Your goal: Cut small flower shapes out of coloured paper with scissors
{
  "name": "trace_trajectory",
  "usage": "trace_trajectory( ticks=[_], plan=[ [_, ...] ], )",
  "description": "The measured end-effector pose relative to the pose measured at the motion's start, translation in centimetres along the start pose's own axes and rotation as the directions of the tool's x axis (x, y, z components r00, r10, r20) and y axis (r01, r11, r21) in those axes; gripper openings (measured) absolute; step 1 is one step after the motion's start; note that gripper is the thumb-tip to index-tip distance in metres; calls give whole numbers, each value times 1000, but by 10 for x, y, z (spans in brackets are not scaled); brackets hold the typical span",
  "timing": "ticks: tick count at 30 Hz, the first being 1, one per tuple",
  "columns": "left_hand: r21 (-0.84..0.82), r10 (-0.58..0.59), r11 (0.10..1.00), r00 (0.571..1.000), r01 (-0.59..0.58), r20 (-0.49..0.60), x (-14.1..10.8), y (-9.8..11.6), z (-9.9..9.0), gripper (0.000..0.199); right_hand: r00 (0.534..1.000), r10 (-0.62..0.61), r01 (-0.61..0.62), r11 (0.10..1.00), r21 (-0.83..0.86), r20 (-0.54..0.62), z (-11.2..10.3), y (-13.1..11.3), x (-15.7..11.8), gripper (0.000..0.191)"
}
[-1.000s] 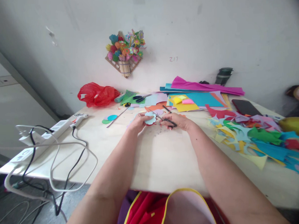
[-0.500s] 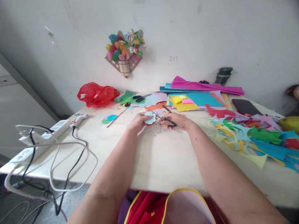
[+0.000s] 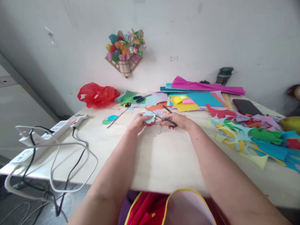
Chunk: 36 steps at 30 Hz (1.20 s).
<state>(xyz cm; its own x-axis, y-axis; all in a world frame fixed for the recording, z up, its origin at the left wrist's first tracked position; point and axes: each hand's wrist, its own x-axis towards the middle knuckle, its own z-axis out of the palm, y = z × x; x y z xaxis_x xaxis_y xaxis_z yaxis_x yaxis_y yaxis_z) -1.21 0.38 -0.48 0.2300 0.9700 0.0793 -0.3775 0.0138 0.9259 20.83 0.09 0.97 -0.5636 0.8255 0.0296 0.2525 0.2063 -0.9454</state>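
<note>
Near the middle of the table, my left hand (image 3: 139,122) pinches a light blue scalloped paper piece (image 3: 149,117), with a red piece showing just beneath it. My right hand (image 3: 176,121) is closed on the black handles of a pair of scissors (image 3: 170,122). Their blades point left and reach the right edge of the blue paper. Orange and lilac paper (image 3: 158,112) lies on the table just behind both hands.
A red plastic bag (image 3: 98,95), spare scissors (image 3: 140,98) and paper sheets (image 3: 202,99) line the back. Colourful scraps (image 3: 258,137) and a phone (image 3: 247,107) are at right. A power strip (image 3: 49,136) with loose cables lies at left.
The light blue paper has shifted slightly left and up and turned a little, showing more of the red piece below it. My right hand and the scissors have barely moved.
</note>
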Motion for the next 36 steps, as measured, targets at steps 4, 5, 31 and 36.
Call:
trace_trajectory(
  ticks=[4, 5, 31, 36],
  plan=[
    [-18, 1, 1000, 1000, -1, -5, 1, -1, -2, 26, 1000, -5, 5, 1000, 6, -9, 0, -2, -1, 26],
    [-22, 1, 1000, 1000, -1, -6, 2, -1, -2, 26, 1000, -5, 6, 1000, 9, -12, 0, -3, -2, 25],
    [34, 54, 998, 996, -57, 74, 4, -3, -4, 44, 998, 41, -40, 999, 18, -39, 0, 0, -3, 36],
    [36, 40, 998, 997, -43, 65, 1, -2, -2, 39, 997, 50, -49, 999, 19, -51, 3, -3, -5, 36]
  ],
)
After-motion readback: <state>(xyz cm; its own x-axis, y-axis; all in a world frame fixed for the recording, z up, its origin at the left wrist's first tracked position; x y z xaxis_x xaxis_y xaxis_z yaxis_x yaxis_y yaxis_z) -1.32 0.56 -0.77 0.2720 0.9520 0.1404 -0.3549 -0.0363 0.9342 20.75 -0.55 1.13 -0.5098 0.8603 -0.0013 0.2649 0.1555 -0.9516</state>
